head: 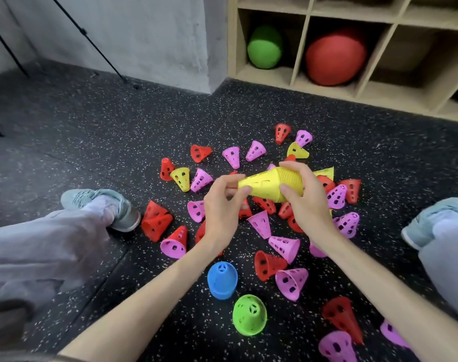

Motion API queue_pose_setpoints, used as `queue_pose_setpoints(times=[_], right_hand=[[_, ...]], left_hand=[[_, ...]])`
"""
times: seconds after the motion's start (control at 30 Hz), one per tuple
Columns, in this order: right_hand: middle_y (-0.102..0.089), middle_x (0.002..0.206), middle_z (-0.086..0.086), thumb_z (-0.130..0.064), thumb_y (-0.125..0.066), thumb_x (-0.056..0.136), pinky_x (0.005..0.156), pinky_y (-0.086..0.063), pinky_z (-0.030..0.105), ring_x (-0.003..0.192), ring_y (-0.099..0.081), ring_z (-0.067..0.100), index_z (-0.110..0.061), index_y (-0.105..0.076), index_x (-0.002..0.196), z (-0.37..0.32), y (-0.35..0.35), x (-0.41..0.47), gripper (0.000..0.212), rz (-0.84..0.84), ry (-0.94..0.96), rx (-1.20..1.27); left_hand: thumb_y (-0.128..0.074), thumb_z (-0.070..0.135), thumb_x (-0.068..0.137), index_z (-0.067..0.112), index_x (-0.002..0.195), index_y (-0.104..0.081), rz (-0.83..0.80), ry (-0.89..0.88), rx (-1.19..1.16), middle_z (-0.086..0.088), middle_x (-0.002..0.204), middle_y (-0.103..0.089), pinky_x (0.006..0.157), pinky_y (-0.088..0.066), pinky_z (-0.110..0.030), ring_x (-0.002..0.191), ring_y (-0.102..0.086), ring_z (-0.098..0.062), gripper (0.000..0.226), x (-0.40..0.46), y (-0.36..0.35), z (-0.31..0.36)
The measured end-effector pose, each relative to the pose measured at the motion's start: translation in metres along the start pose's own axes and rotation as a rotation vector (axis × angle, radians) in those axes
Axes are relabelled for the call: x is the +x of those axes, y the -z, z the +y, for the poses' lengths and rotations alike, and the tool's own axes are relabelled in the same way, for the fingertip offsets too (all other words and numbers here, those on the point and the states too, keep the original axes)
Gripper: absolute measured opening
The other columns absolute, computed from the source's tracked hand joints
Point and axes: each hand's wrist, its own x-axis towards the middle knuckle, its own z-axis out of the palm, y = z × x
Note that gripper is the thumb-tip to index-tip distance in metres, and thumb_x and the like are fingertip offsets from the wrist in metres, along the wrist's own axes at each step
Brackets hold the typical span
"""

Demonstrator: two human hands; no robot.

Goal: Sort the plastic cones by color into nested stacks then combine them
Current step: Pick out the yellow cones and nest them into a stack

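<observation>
I hold a nested stack of yellow cones (268,184) sideways above the pile, its tip pointing left. My left hand (224,205) pinches the tip end, and my right hand (305,197) grips the wide, ribbed base end. Below lie several loose red cones (156,223) and pink cones (290,282) scattered on the floor. Loose yellow cones lie at the left (181,178) and far side (297,150). A blue stack (222,279) and a green stack (249,314) stand upright near me.
The dark speckled rubber floor (105,131) spreads around. My legs and shoes lie at the left (102,207) and right (431,226). A wooden cubby shelf (363,92) at the back right holds a green ball (265,47) and a red ball (335,57). Tripod legs (102,54) stand at the back left.
</observation>
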Motion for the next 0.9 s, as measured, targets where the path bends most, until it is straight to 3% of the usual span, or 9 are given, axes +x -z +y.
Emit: queue_pose_setpoints(times=[0.1, 0.2, 0.33, 0.47, 0.53, 0.63, 0.7, 0.8, 0.9], right_hand=[[-0.049, 0.127, -0.038, -0.001, -0.056, 0.098, 0.111, -0.036, 0.018, 0.12, -0.04, -0.025, -0.026, -0.055, 0.136, 0.004, 0.005, -0.001, 0.046, -0.012, 0.016, -0.012], [-0.049, 0.127, -0.035, -0.009, -0.065, 0.096, 0.096, -0.029, -0.002, 0.114, -0.036, -0.032, -0.031, -0.052, 0.136, 0.007, 0.006, 0.0, 0.047, -0.037, -0.007, -0.022], [-0.051, 0.132, -0.027, -0.01, -0.07, 0.091, 0.1, -0.035, 0.011, 0.111, -0.044, -0.025, -0.032, -0.051, 0.137, 0.015, -0.002, 0.003, 0.055, -0.047, -0.039, -0.071], [-0.052, 0.14, -0.019, -0.005, -0.07, 0.091, 0.078, -0.04, 0.002, 0.108, -0.05, 0.021, -0.028, -0.049, 0.141, 0.024, -0.017, 0.013, 0.058, -0.084, -0.043, -0.103], [-0.052, 0.128, -0.027, -0.005, -0.07, 0.091, 0.079, -0.042, 0.011, 0.108, -0.048, 0.025, -0.027, -0.049, 0.141, 0.03, -0.026, 0.02, 0.059, -0.096, -0.058, -0.106], [-0.051, 0.116, -0.033, -0.005, -0.072, 0.09, 0.076, -0.042, 0.009, 0.102, -0.053, 0.02, -0.028, -0.05, 0.139, 0.047, -0.042, 0.03, 0.059, -0.091, -0.098, -0.097], [-0.053, 0.128, -0.024, -0.005, -0.072, 0.089, 0.08, -0.037, 0.003, 0.098, -0.055, 0.007, -0.03, -0.05, 0.138, 0.058, -0.052, 0.036, 0.059, -0.091, -0.139, -0.056], [-0.051, 0.137, -0.02, -0.006, -0.072, 0.087, 0.094, -0.034, 0.015, 0.113, -0.048, -0.007, -0.033, -0.05, 0.136, 0.075, -0.064, 0.039, 0.06, -0.12, -0.179, -0.002], [-0.051, 0.133, -0.023, -0.007, -0.074, 0.086, 0.083, -0.032, 0.002, 0.103, -0.045, -0.018, -0.037, -0.05, 0.133, 0.092, -0.07, 0.038, 0.061, -0.153, -0.203, 0.002]], left_hand=[[-0.072, 0.012, 0.095, 0.015, 0.118, -0.068, -0.004, -0.014, -0.009, -0.003, 0.091, -0.074, 0.061, -0.058, -0.022, 0.069, -0.073, -0.017, 0.024, -0.003, -0.004, 0.0], [-0.074, 0.011, 0.093, 0.016, 0.116, -0.068, -0.044, -0.006, -0.009, -0.005, 0.093, -0.074, 0.064, -0.06, -0.025, 0.075, -0.074, -0.019, 0.024, -0.001, -0.003, -0.005], [-0.077, 0.012, 0.09, 0.02, 0.112, -0.069, -0.189, 0.008, 0.102, -0.002, 0.093, -0.074, 0.07, -0.063, -0.033, 0.084, -0.072, -0.016, 0.024, 0.01, 0.007, -0.019], [-0.077, 0.018, 0.091, 0.022, 0.111, -0.072, -0.305, -0.048, 0.293, 0.011, 0.097, -0.074, 0.08, -0.049, -0.011, 0.09, -0.068, -0.001, 0.021, 0.03, 0.027, -0.036], [-0.074, 0.023, 0.094, 0.023, 0.112, -0.072, -0.307, -0.058, 0.382, 0.014, 0.102, -0.073, 0.083, -0.048, -0.011, 0.093, -0.066, 0.002, 0.018, 0.045, 0.038, -0.047], [-0.069, 0.03, 0.098, 0.028, 0.116, -0.067, -0.293, -0.041, 0.557, 0.011, 0.113, -0.065, 0.085, -0.049, -0.016, 0.092, -0.062, 0.002, 0.019, 0.078, 0.056, -0.072], [-0.07, 0.032, 0.096, 0.024, 0.127, -0.063, -0.31, 0.018, 0.703, -0.001, 0.126, -0.057, 0.095, -0.049, -0.028, 0.103, -0.061, -0.013, 0.033, 0.102, 0.069, -0.093], [-0.075, 0.029, 0.092, 0.013, 0.139, -0.055, -0.297, 0.088, 0.866, -0.018, 0.14, -0.046, 0.109, -0.042, -0.042, 0.125, -0.052, -0.033, 0.053, 0.134, 0.087, -0.123], [-0.075, 0.028, 0.092, 0.011, 0.147, -0.046, -0.266, 0.141, 0.922, -0.018, 0.148, -0.04, 0.113, -0.039, -0.045, 0.131, -0.049, -0.036, 0.065, 0.156, 0.1, -0.141]])
